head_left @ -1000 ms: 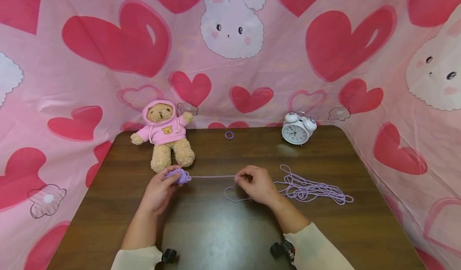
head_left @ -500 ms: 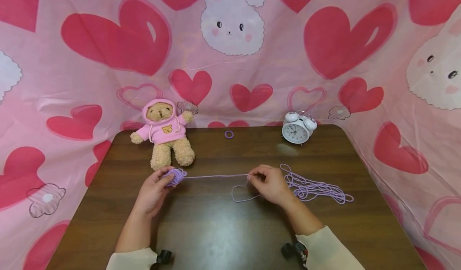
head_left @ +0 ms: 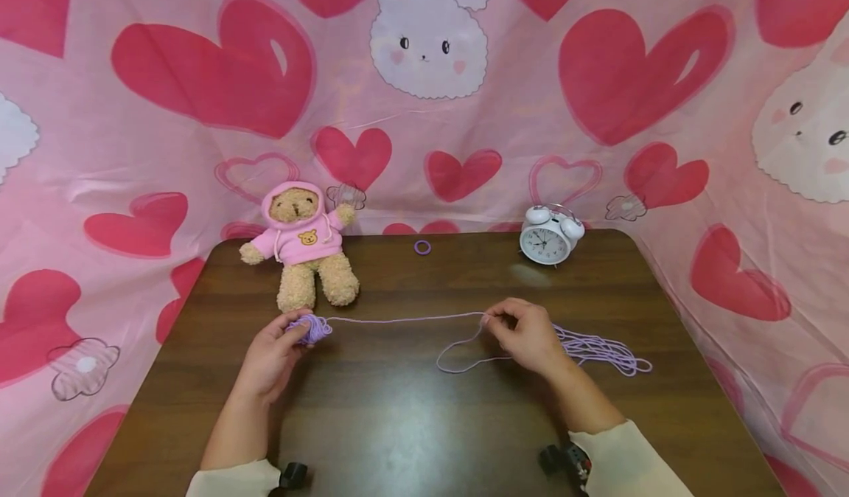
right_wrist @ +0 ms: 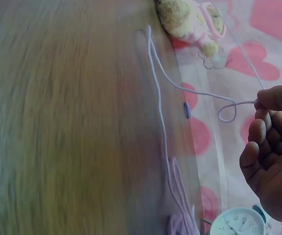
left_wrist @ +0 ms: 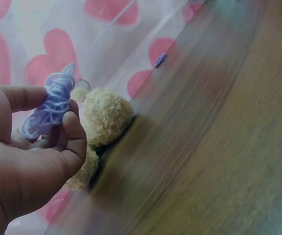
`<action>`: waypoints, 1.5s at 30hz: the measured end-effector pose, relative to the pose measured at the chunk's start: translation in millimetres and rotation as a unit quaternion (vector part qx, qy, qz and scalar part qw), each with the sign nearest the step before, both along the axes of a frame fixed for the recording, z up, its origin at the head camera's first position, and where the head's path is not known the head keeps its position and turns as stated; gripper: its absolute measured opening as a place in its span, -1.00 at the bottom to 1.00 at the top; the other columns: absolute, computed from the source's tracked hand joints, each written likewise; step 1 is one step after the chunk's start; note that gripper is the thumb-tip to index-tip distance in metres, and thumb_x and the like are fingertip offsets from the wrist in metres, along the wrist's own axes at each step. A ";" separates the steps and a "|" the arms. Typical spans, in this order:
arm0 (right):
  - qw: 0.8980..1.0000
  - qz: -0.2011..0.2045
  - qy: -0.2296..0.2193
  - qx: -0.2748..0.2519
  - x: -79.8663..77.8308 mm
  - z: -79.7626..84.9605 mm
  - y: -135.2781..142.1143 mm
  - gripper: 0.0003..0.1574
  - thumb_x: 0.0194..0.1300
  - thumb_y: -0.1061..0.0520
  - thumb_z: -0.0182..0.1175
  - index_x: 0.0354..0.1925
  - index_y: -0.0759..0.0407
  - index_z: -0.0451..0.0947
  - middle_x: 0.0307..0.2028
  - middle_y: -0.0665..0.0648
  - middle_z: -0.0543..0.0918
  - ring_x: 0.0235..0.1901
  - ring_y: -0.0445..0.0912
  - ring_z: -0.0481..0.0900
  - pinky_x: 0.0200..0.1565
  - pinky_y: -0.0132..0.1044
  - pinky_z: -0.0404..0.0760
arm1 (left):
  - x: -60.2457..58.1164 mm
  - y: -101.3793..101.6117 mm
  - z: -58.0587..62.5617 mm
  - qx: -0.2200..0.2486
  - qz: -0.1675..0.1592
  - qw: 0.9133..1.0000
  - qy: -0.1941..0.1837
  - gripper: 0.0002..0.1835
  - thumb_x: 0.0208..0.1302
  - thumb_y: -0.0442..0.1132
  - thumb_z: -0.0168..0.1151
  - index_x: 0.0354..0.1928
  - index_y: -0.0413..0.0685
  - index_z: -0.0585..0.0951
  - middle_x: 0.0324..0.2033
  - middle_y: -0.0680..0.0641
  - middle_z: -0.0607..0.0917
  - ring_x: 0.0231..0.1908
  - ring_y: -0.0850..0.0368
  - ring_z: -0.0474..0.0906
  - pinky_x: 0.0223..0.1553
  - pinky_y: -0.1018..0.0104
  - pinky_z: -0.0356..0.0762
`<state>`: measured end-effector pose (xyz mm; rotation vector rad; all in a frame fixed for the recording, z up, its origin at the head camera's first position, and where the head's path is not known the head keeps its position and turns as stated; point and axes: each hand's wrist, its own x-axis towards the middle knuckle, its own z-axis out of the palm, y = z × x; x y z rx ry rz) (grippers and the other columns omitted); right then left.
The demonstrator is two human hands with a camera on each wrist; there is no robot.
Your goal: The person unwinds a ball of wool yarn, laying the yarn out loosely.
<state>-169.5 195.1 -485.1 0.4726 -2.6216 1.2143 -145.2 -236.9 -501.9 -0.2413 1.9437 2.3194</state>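
My left hand [head_left: 270, 357] grips a small wound bundle of purple yarn [head_left: 310, 329] between thumb and fingers, in front of the teddy bear's feet. In the left wrist view the yarn bundle [left_wrist: 53, 105] shows its crossed wraps. From it a single strand [head_left: 404, 320] runs right, sagging slightly, to my right hand [head_left: 530, 338], whose thumb and index finger pinch it. Below the pinch the strand hangs in a loose loop and leads to a pile of loose purple yarn [head_left: 600, 351] on the table, partly hidden behind the right hand. The right wrist view shows a small curl beside the fingertips [right_wrist: 264, 102].
A teddy bear [head_left: 305, 242] in a pink hoodie sits at the back left of the dark wooden table [head_left: 398, 423]. A purple ring [head_left: 422, 247] lies at the back edge, and a white alarm clock [head_left: 547, 240] stands at the back right. Pink heart-patterned cloth surrounds the table.
My right hand has moved right along with the pinched strand, and my left hand has shifted slightly left with the yarn bundle. The stretch of yarn between them is longer and now slightly slack.
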 end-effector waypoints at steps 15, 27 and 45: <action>0.998 -0.041 0.040 0.009 4.0 2.8 35.1 -0.95 0.25 0.20 0.46 -0.37 0.11 0.76 -0.38 -0.07 0.72 -0.50 -0.24 0.50 -0.46 -0.45 0.44 | 4.3 -14.6 -1.6 0.022 0.013 0.999 0.021 -0.83 0.56 -0.30 0.15 0.06 -0.18 0.60 -0.17 0.04 0.64 -0.19 0.20 0.56 -0.15 0.37 0.57; 0.995 -0.078 0.054 0.039 11.9 2.5 69.1 -0.95 0.25 0.20 0.47 -0.34 0.06 0.77 -0.40 -0.11 0.70 -0.45 -0.26 0.51 -0.39 -0.51 0.40 | 6.5 -21.1 0.4 0.004 0.014 1.000 0.016 -0.83 0.58 -0.28 0.12 0.08 -0.18 0.57 -0.17 0.07 0.65 -0.16 0.23 0.59 -0.09 0.34 0.59; 0.988 -0.139 0.032 0.060 24.4 15.1 109.1 -0.94 0.30 0.12 0.45 -0.31 0.07 0.76 -0.36 0.02 0.74 -0.42 -0.27 0.52 -0.36 -0.50 0.41 | 11.4 -40.1 1.6 -0.012 0.014 1.000 0.003 -0.86 0.59 -0.21 0.14 0.04 -0.03 0.60 -0.16 0.09 0.65 -0.15 0.24 0.58 -0.08 0.34 0.59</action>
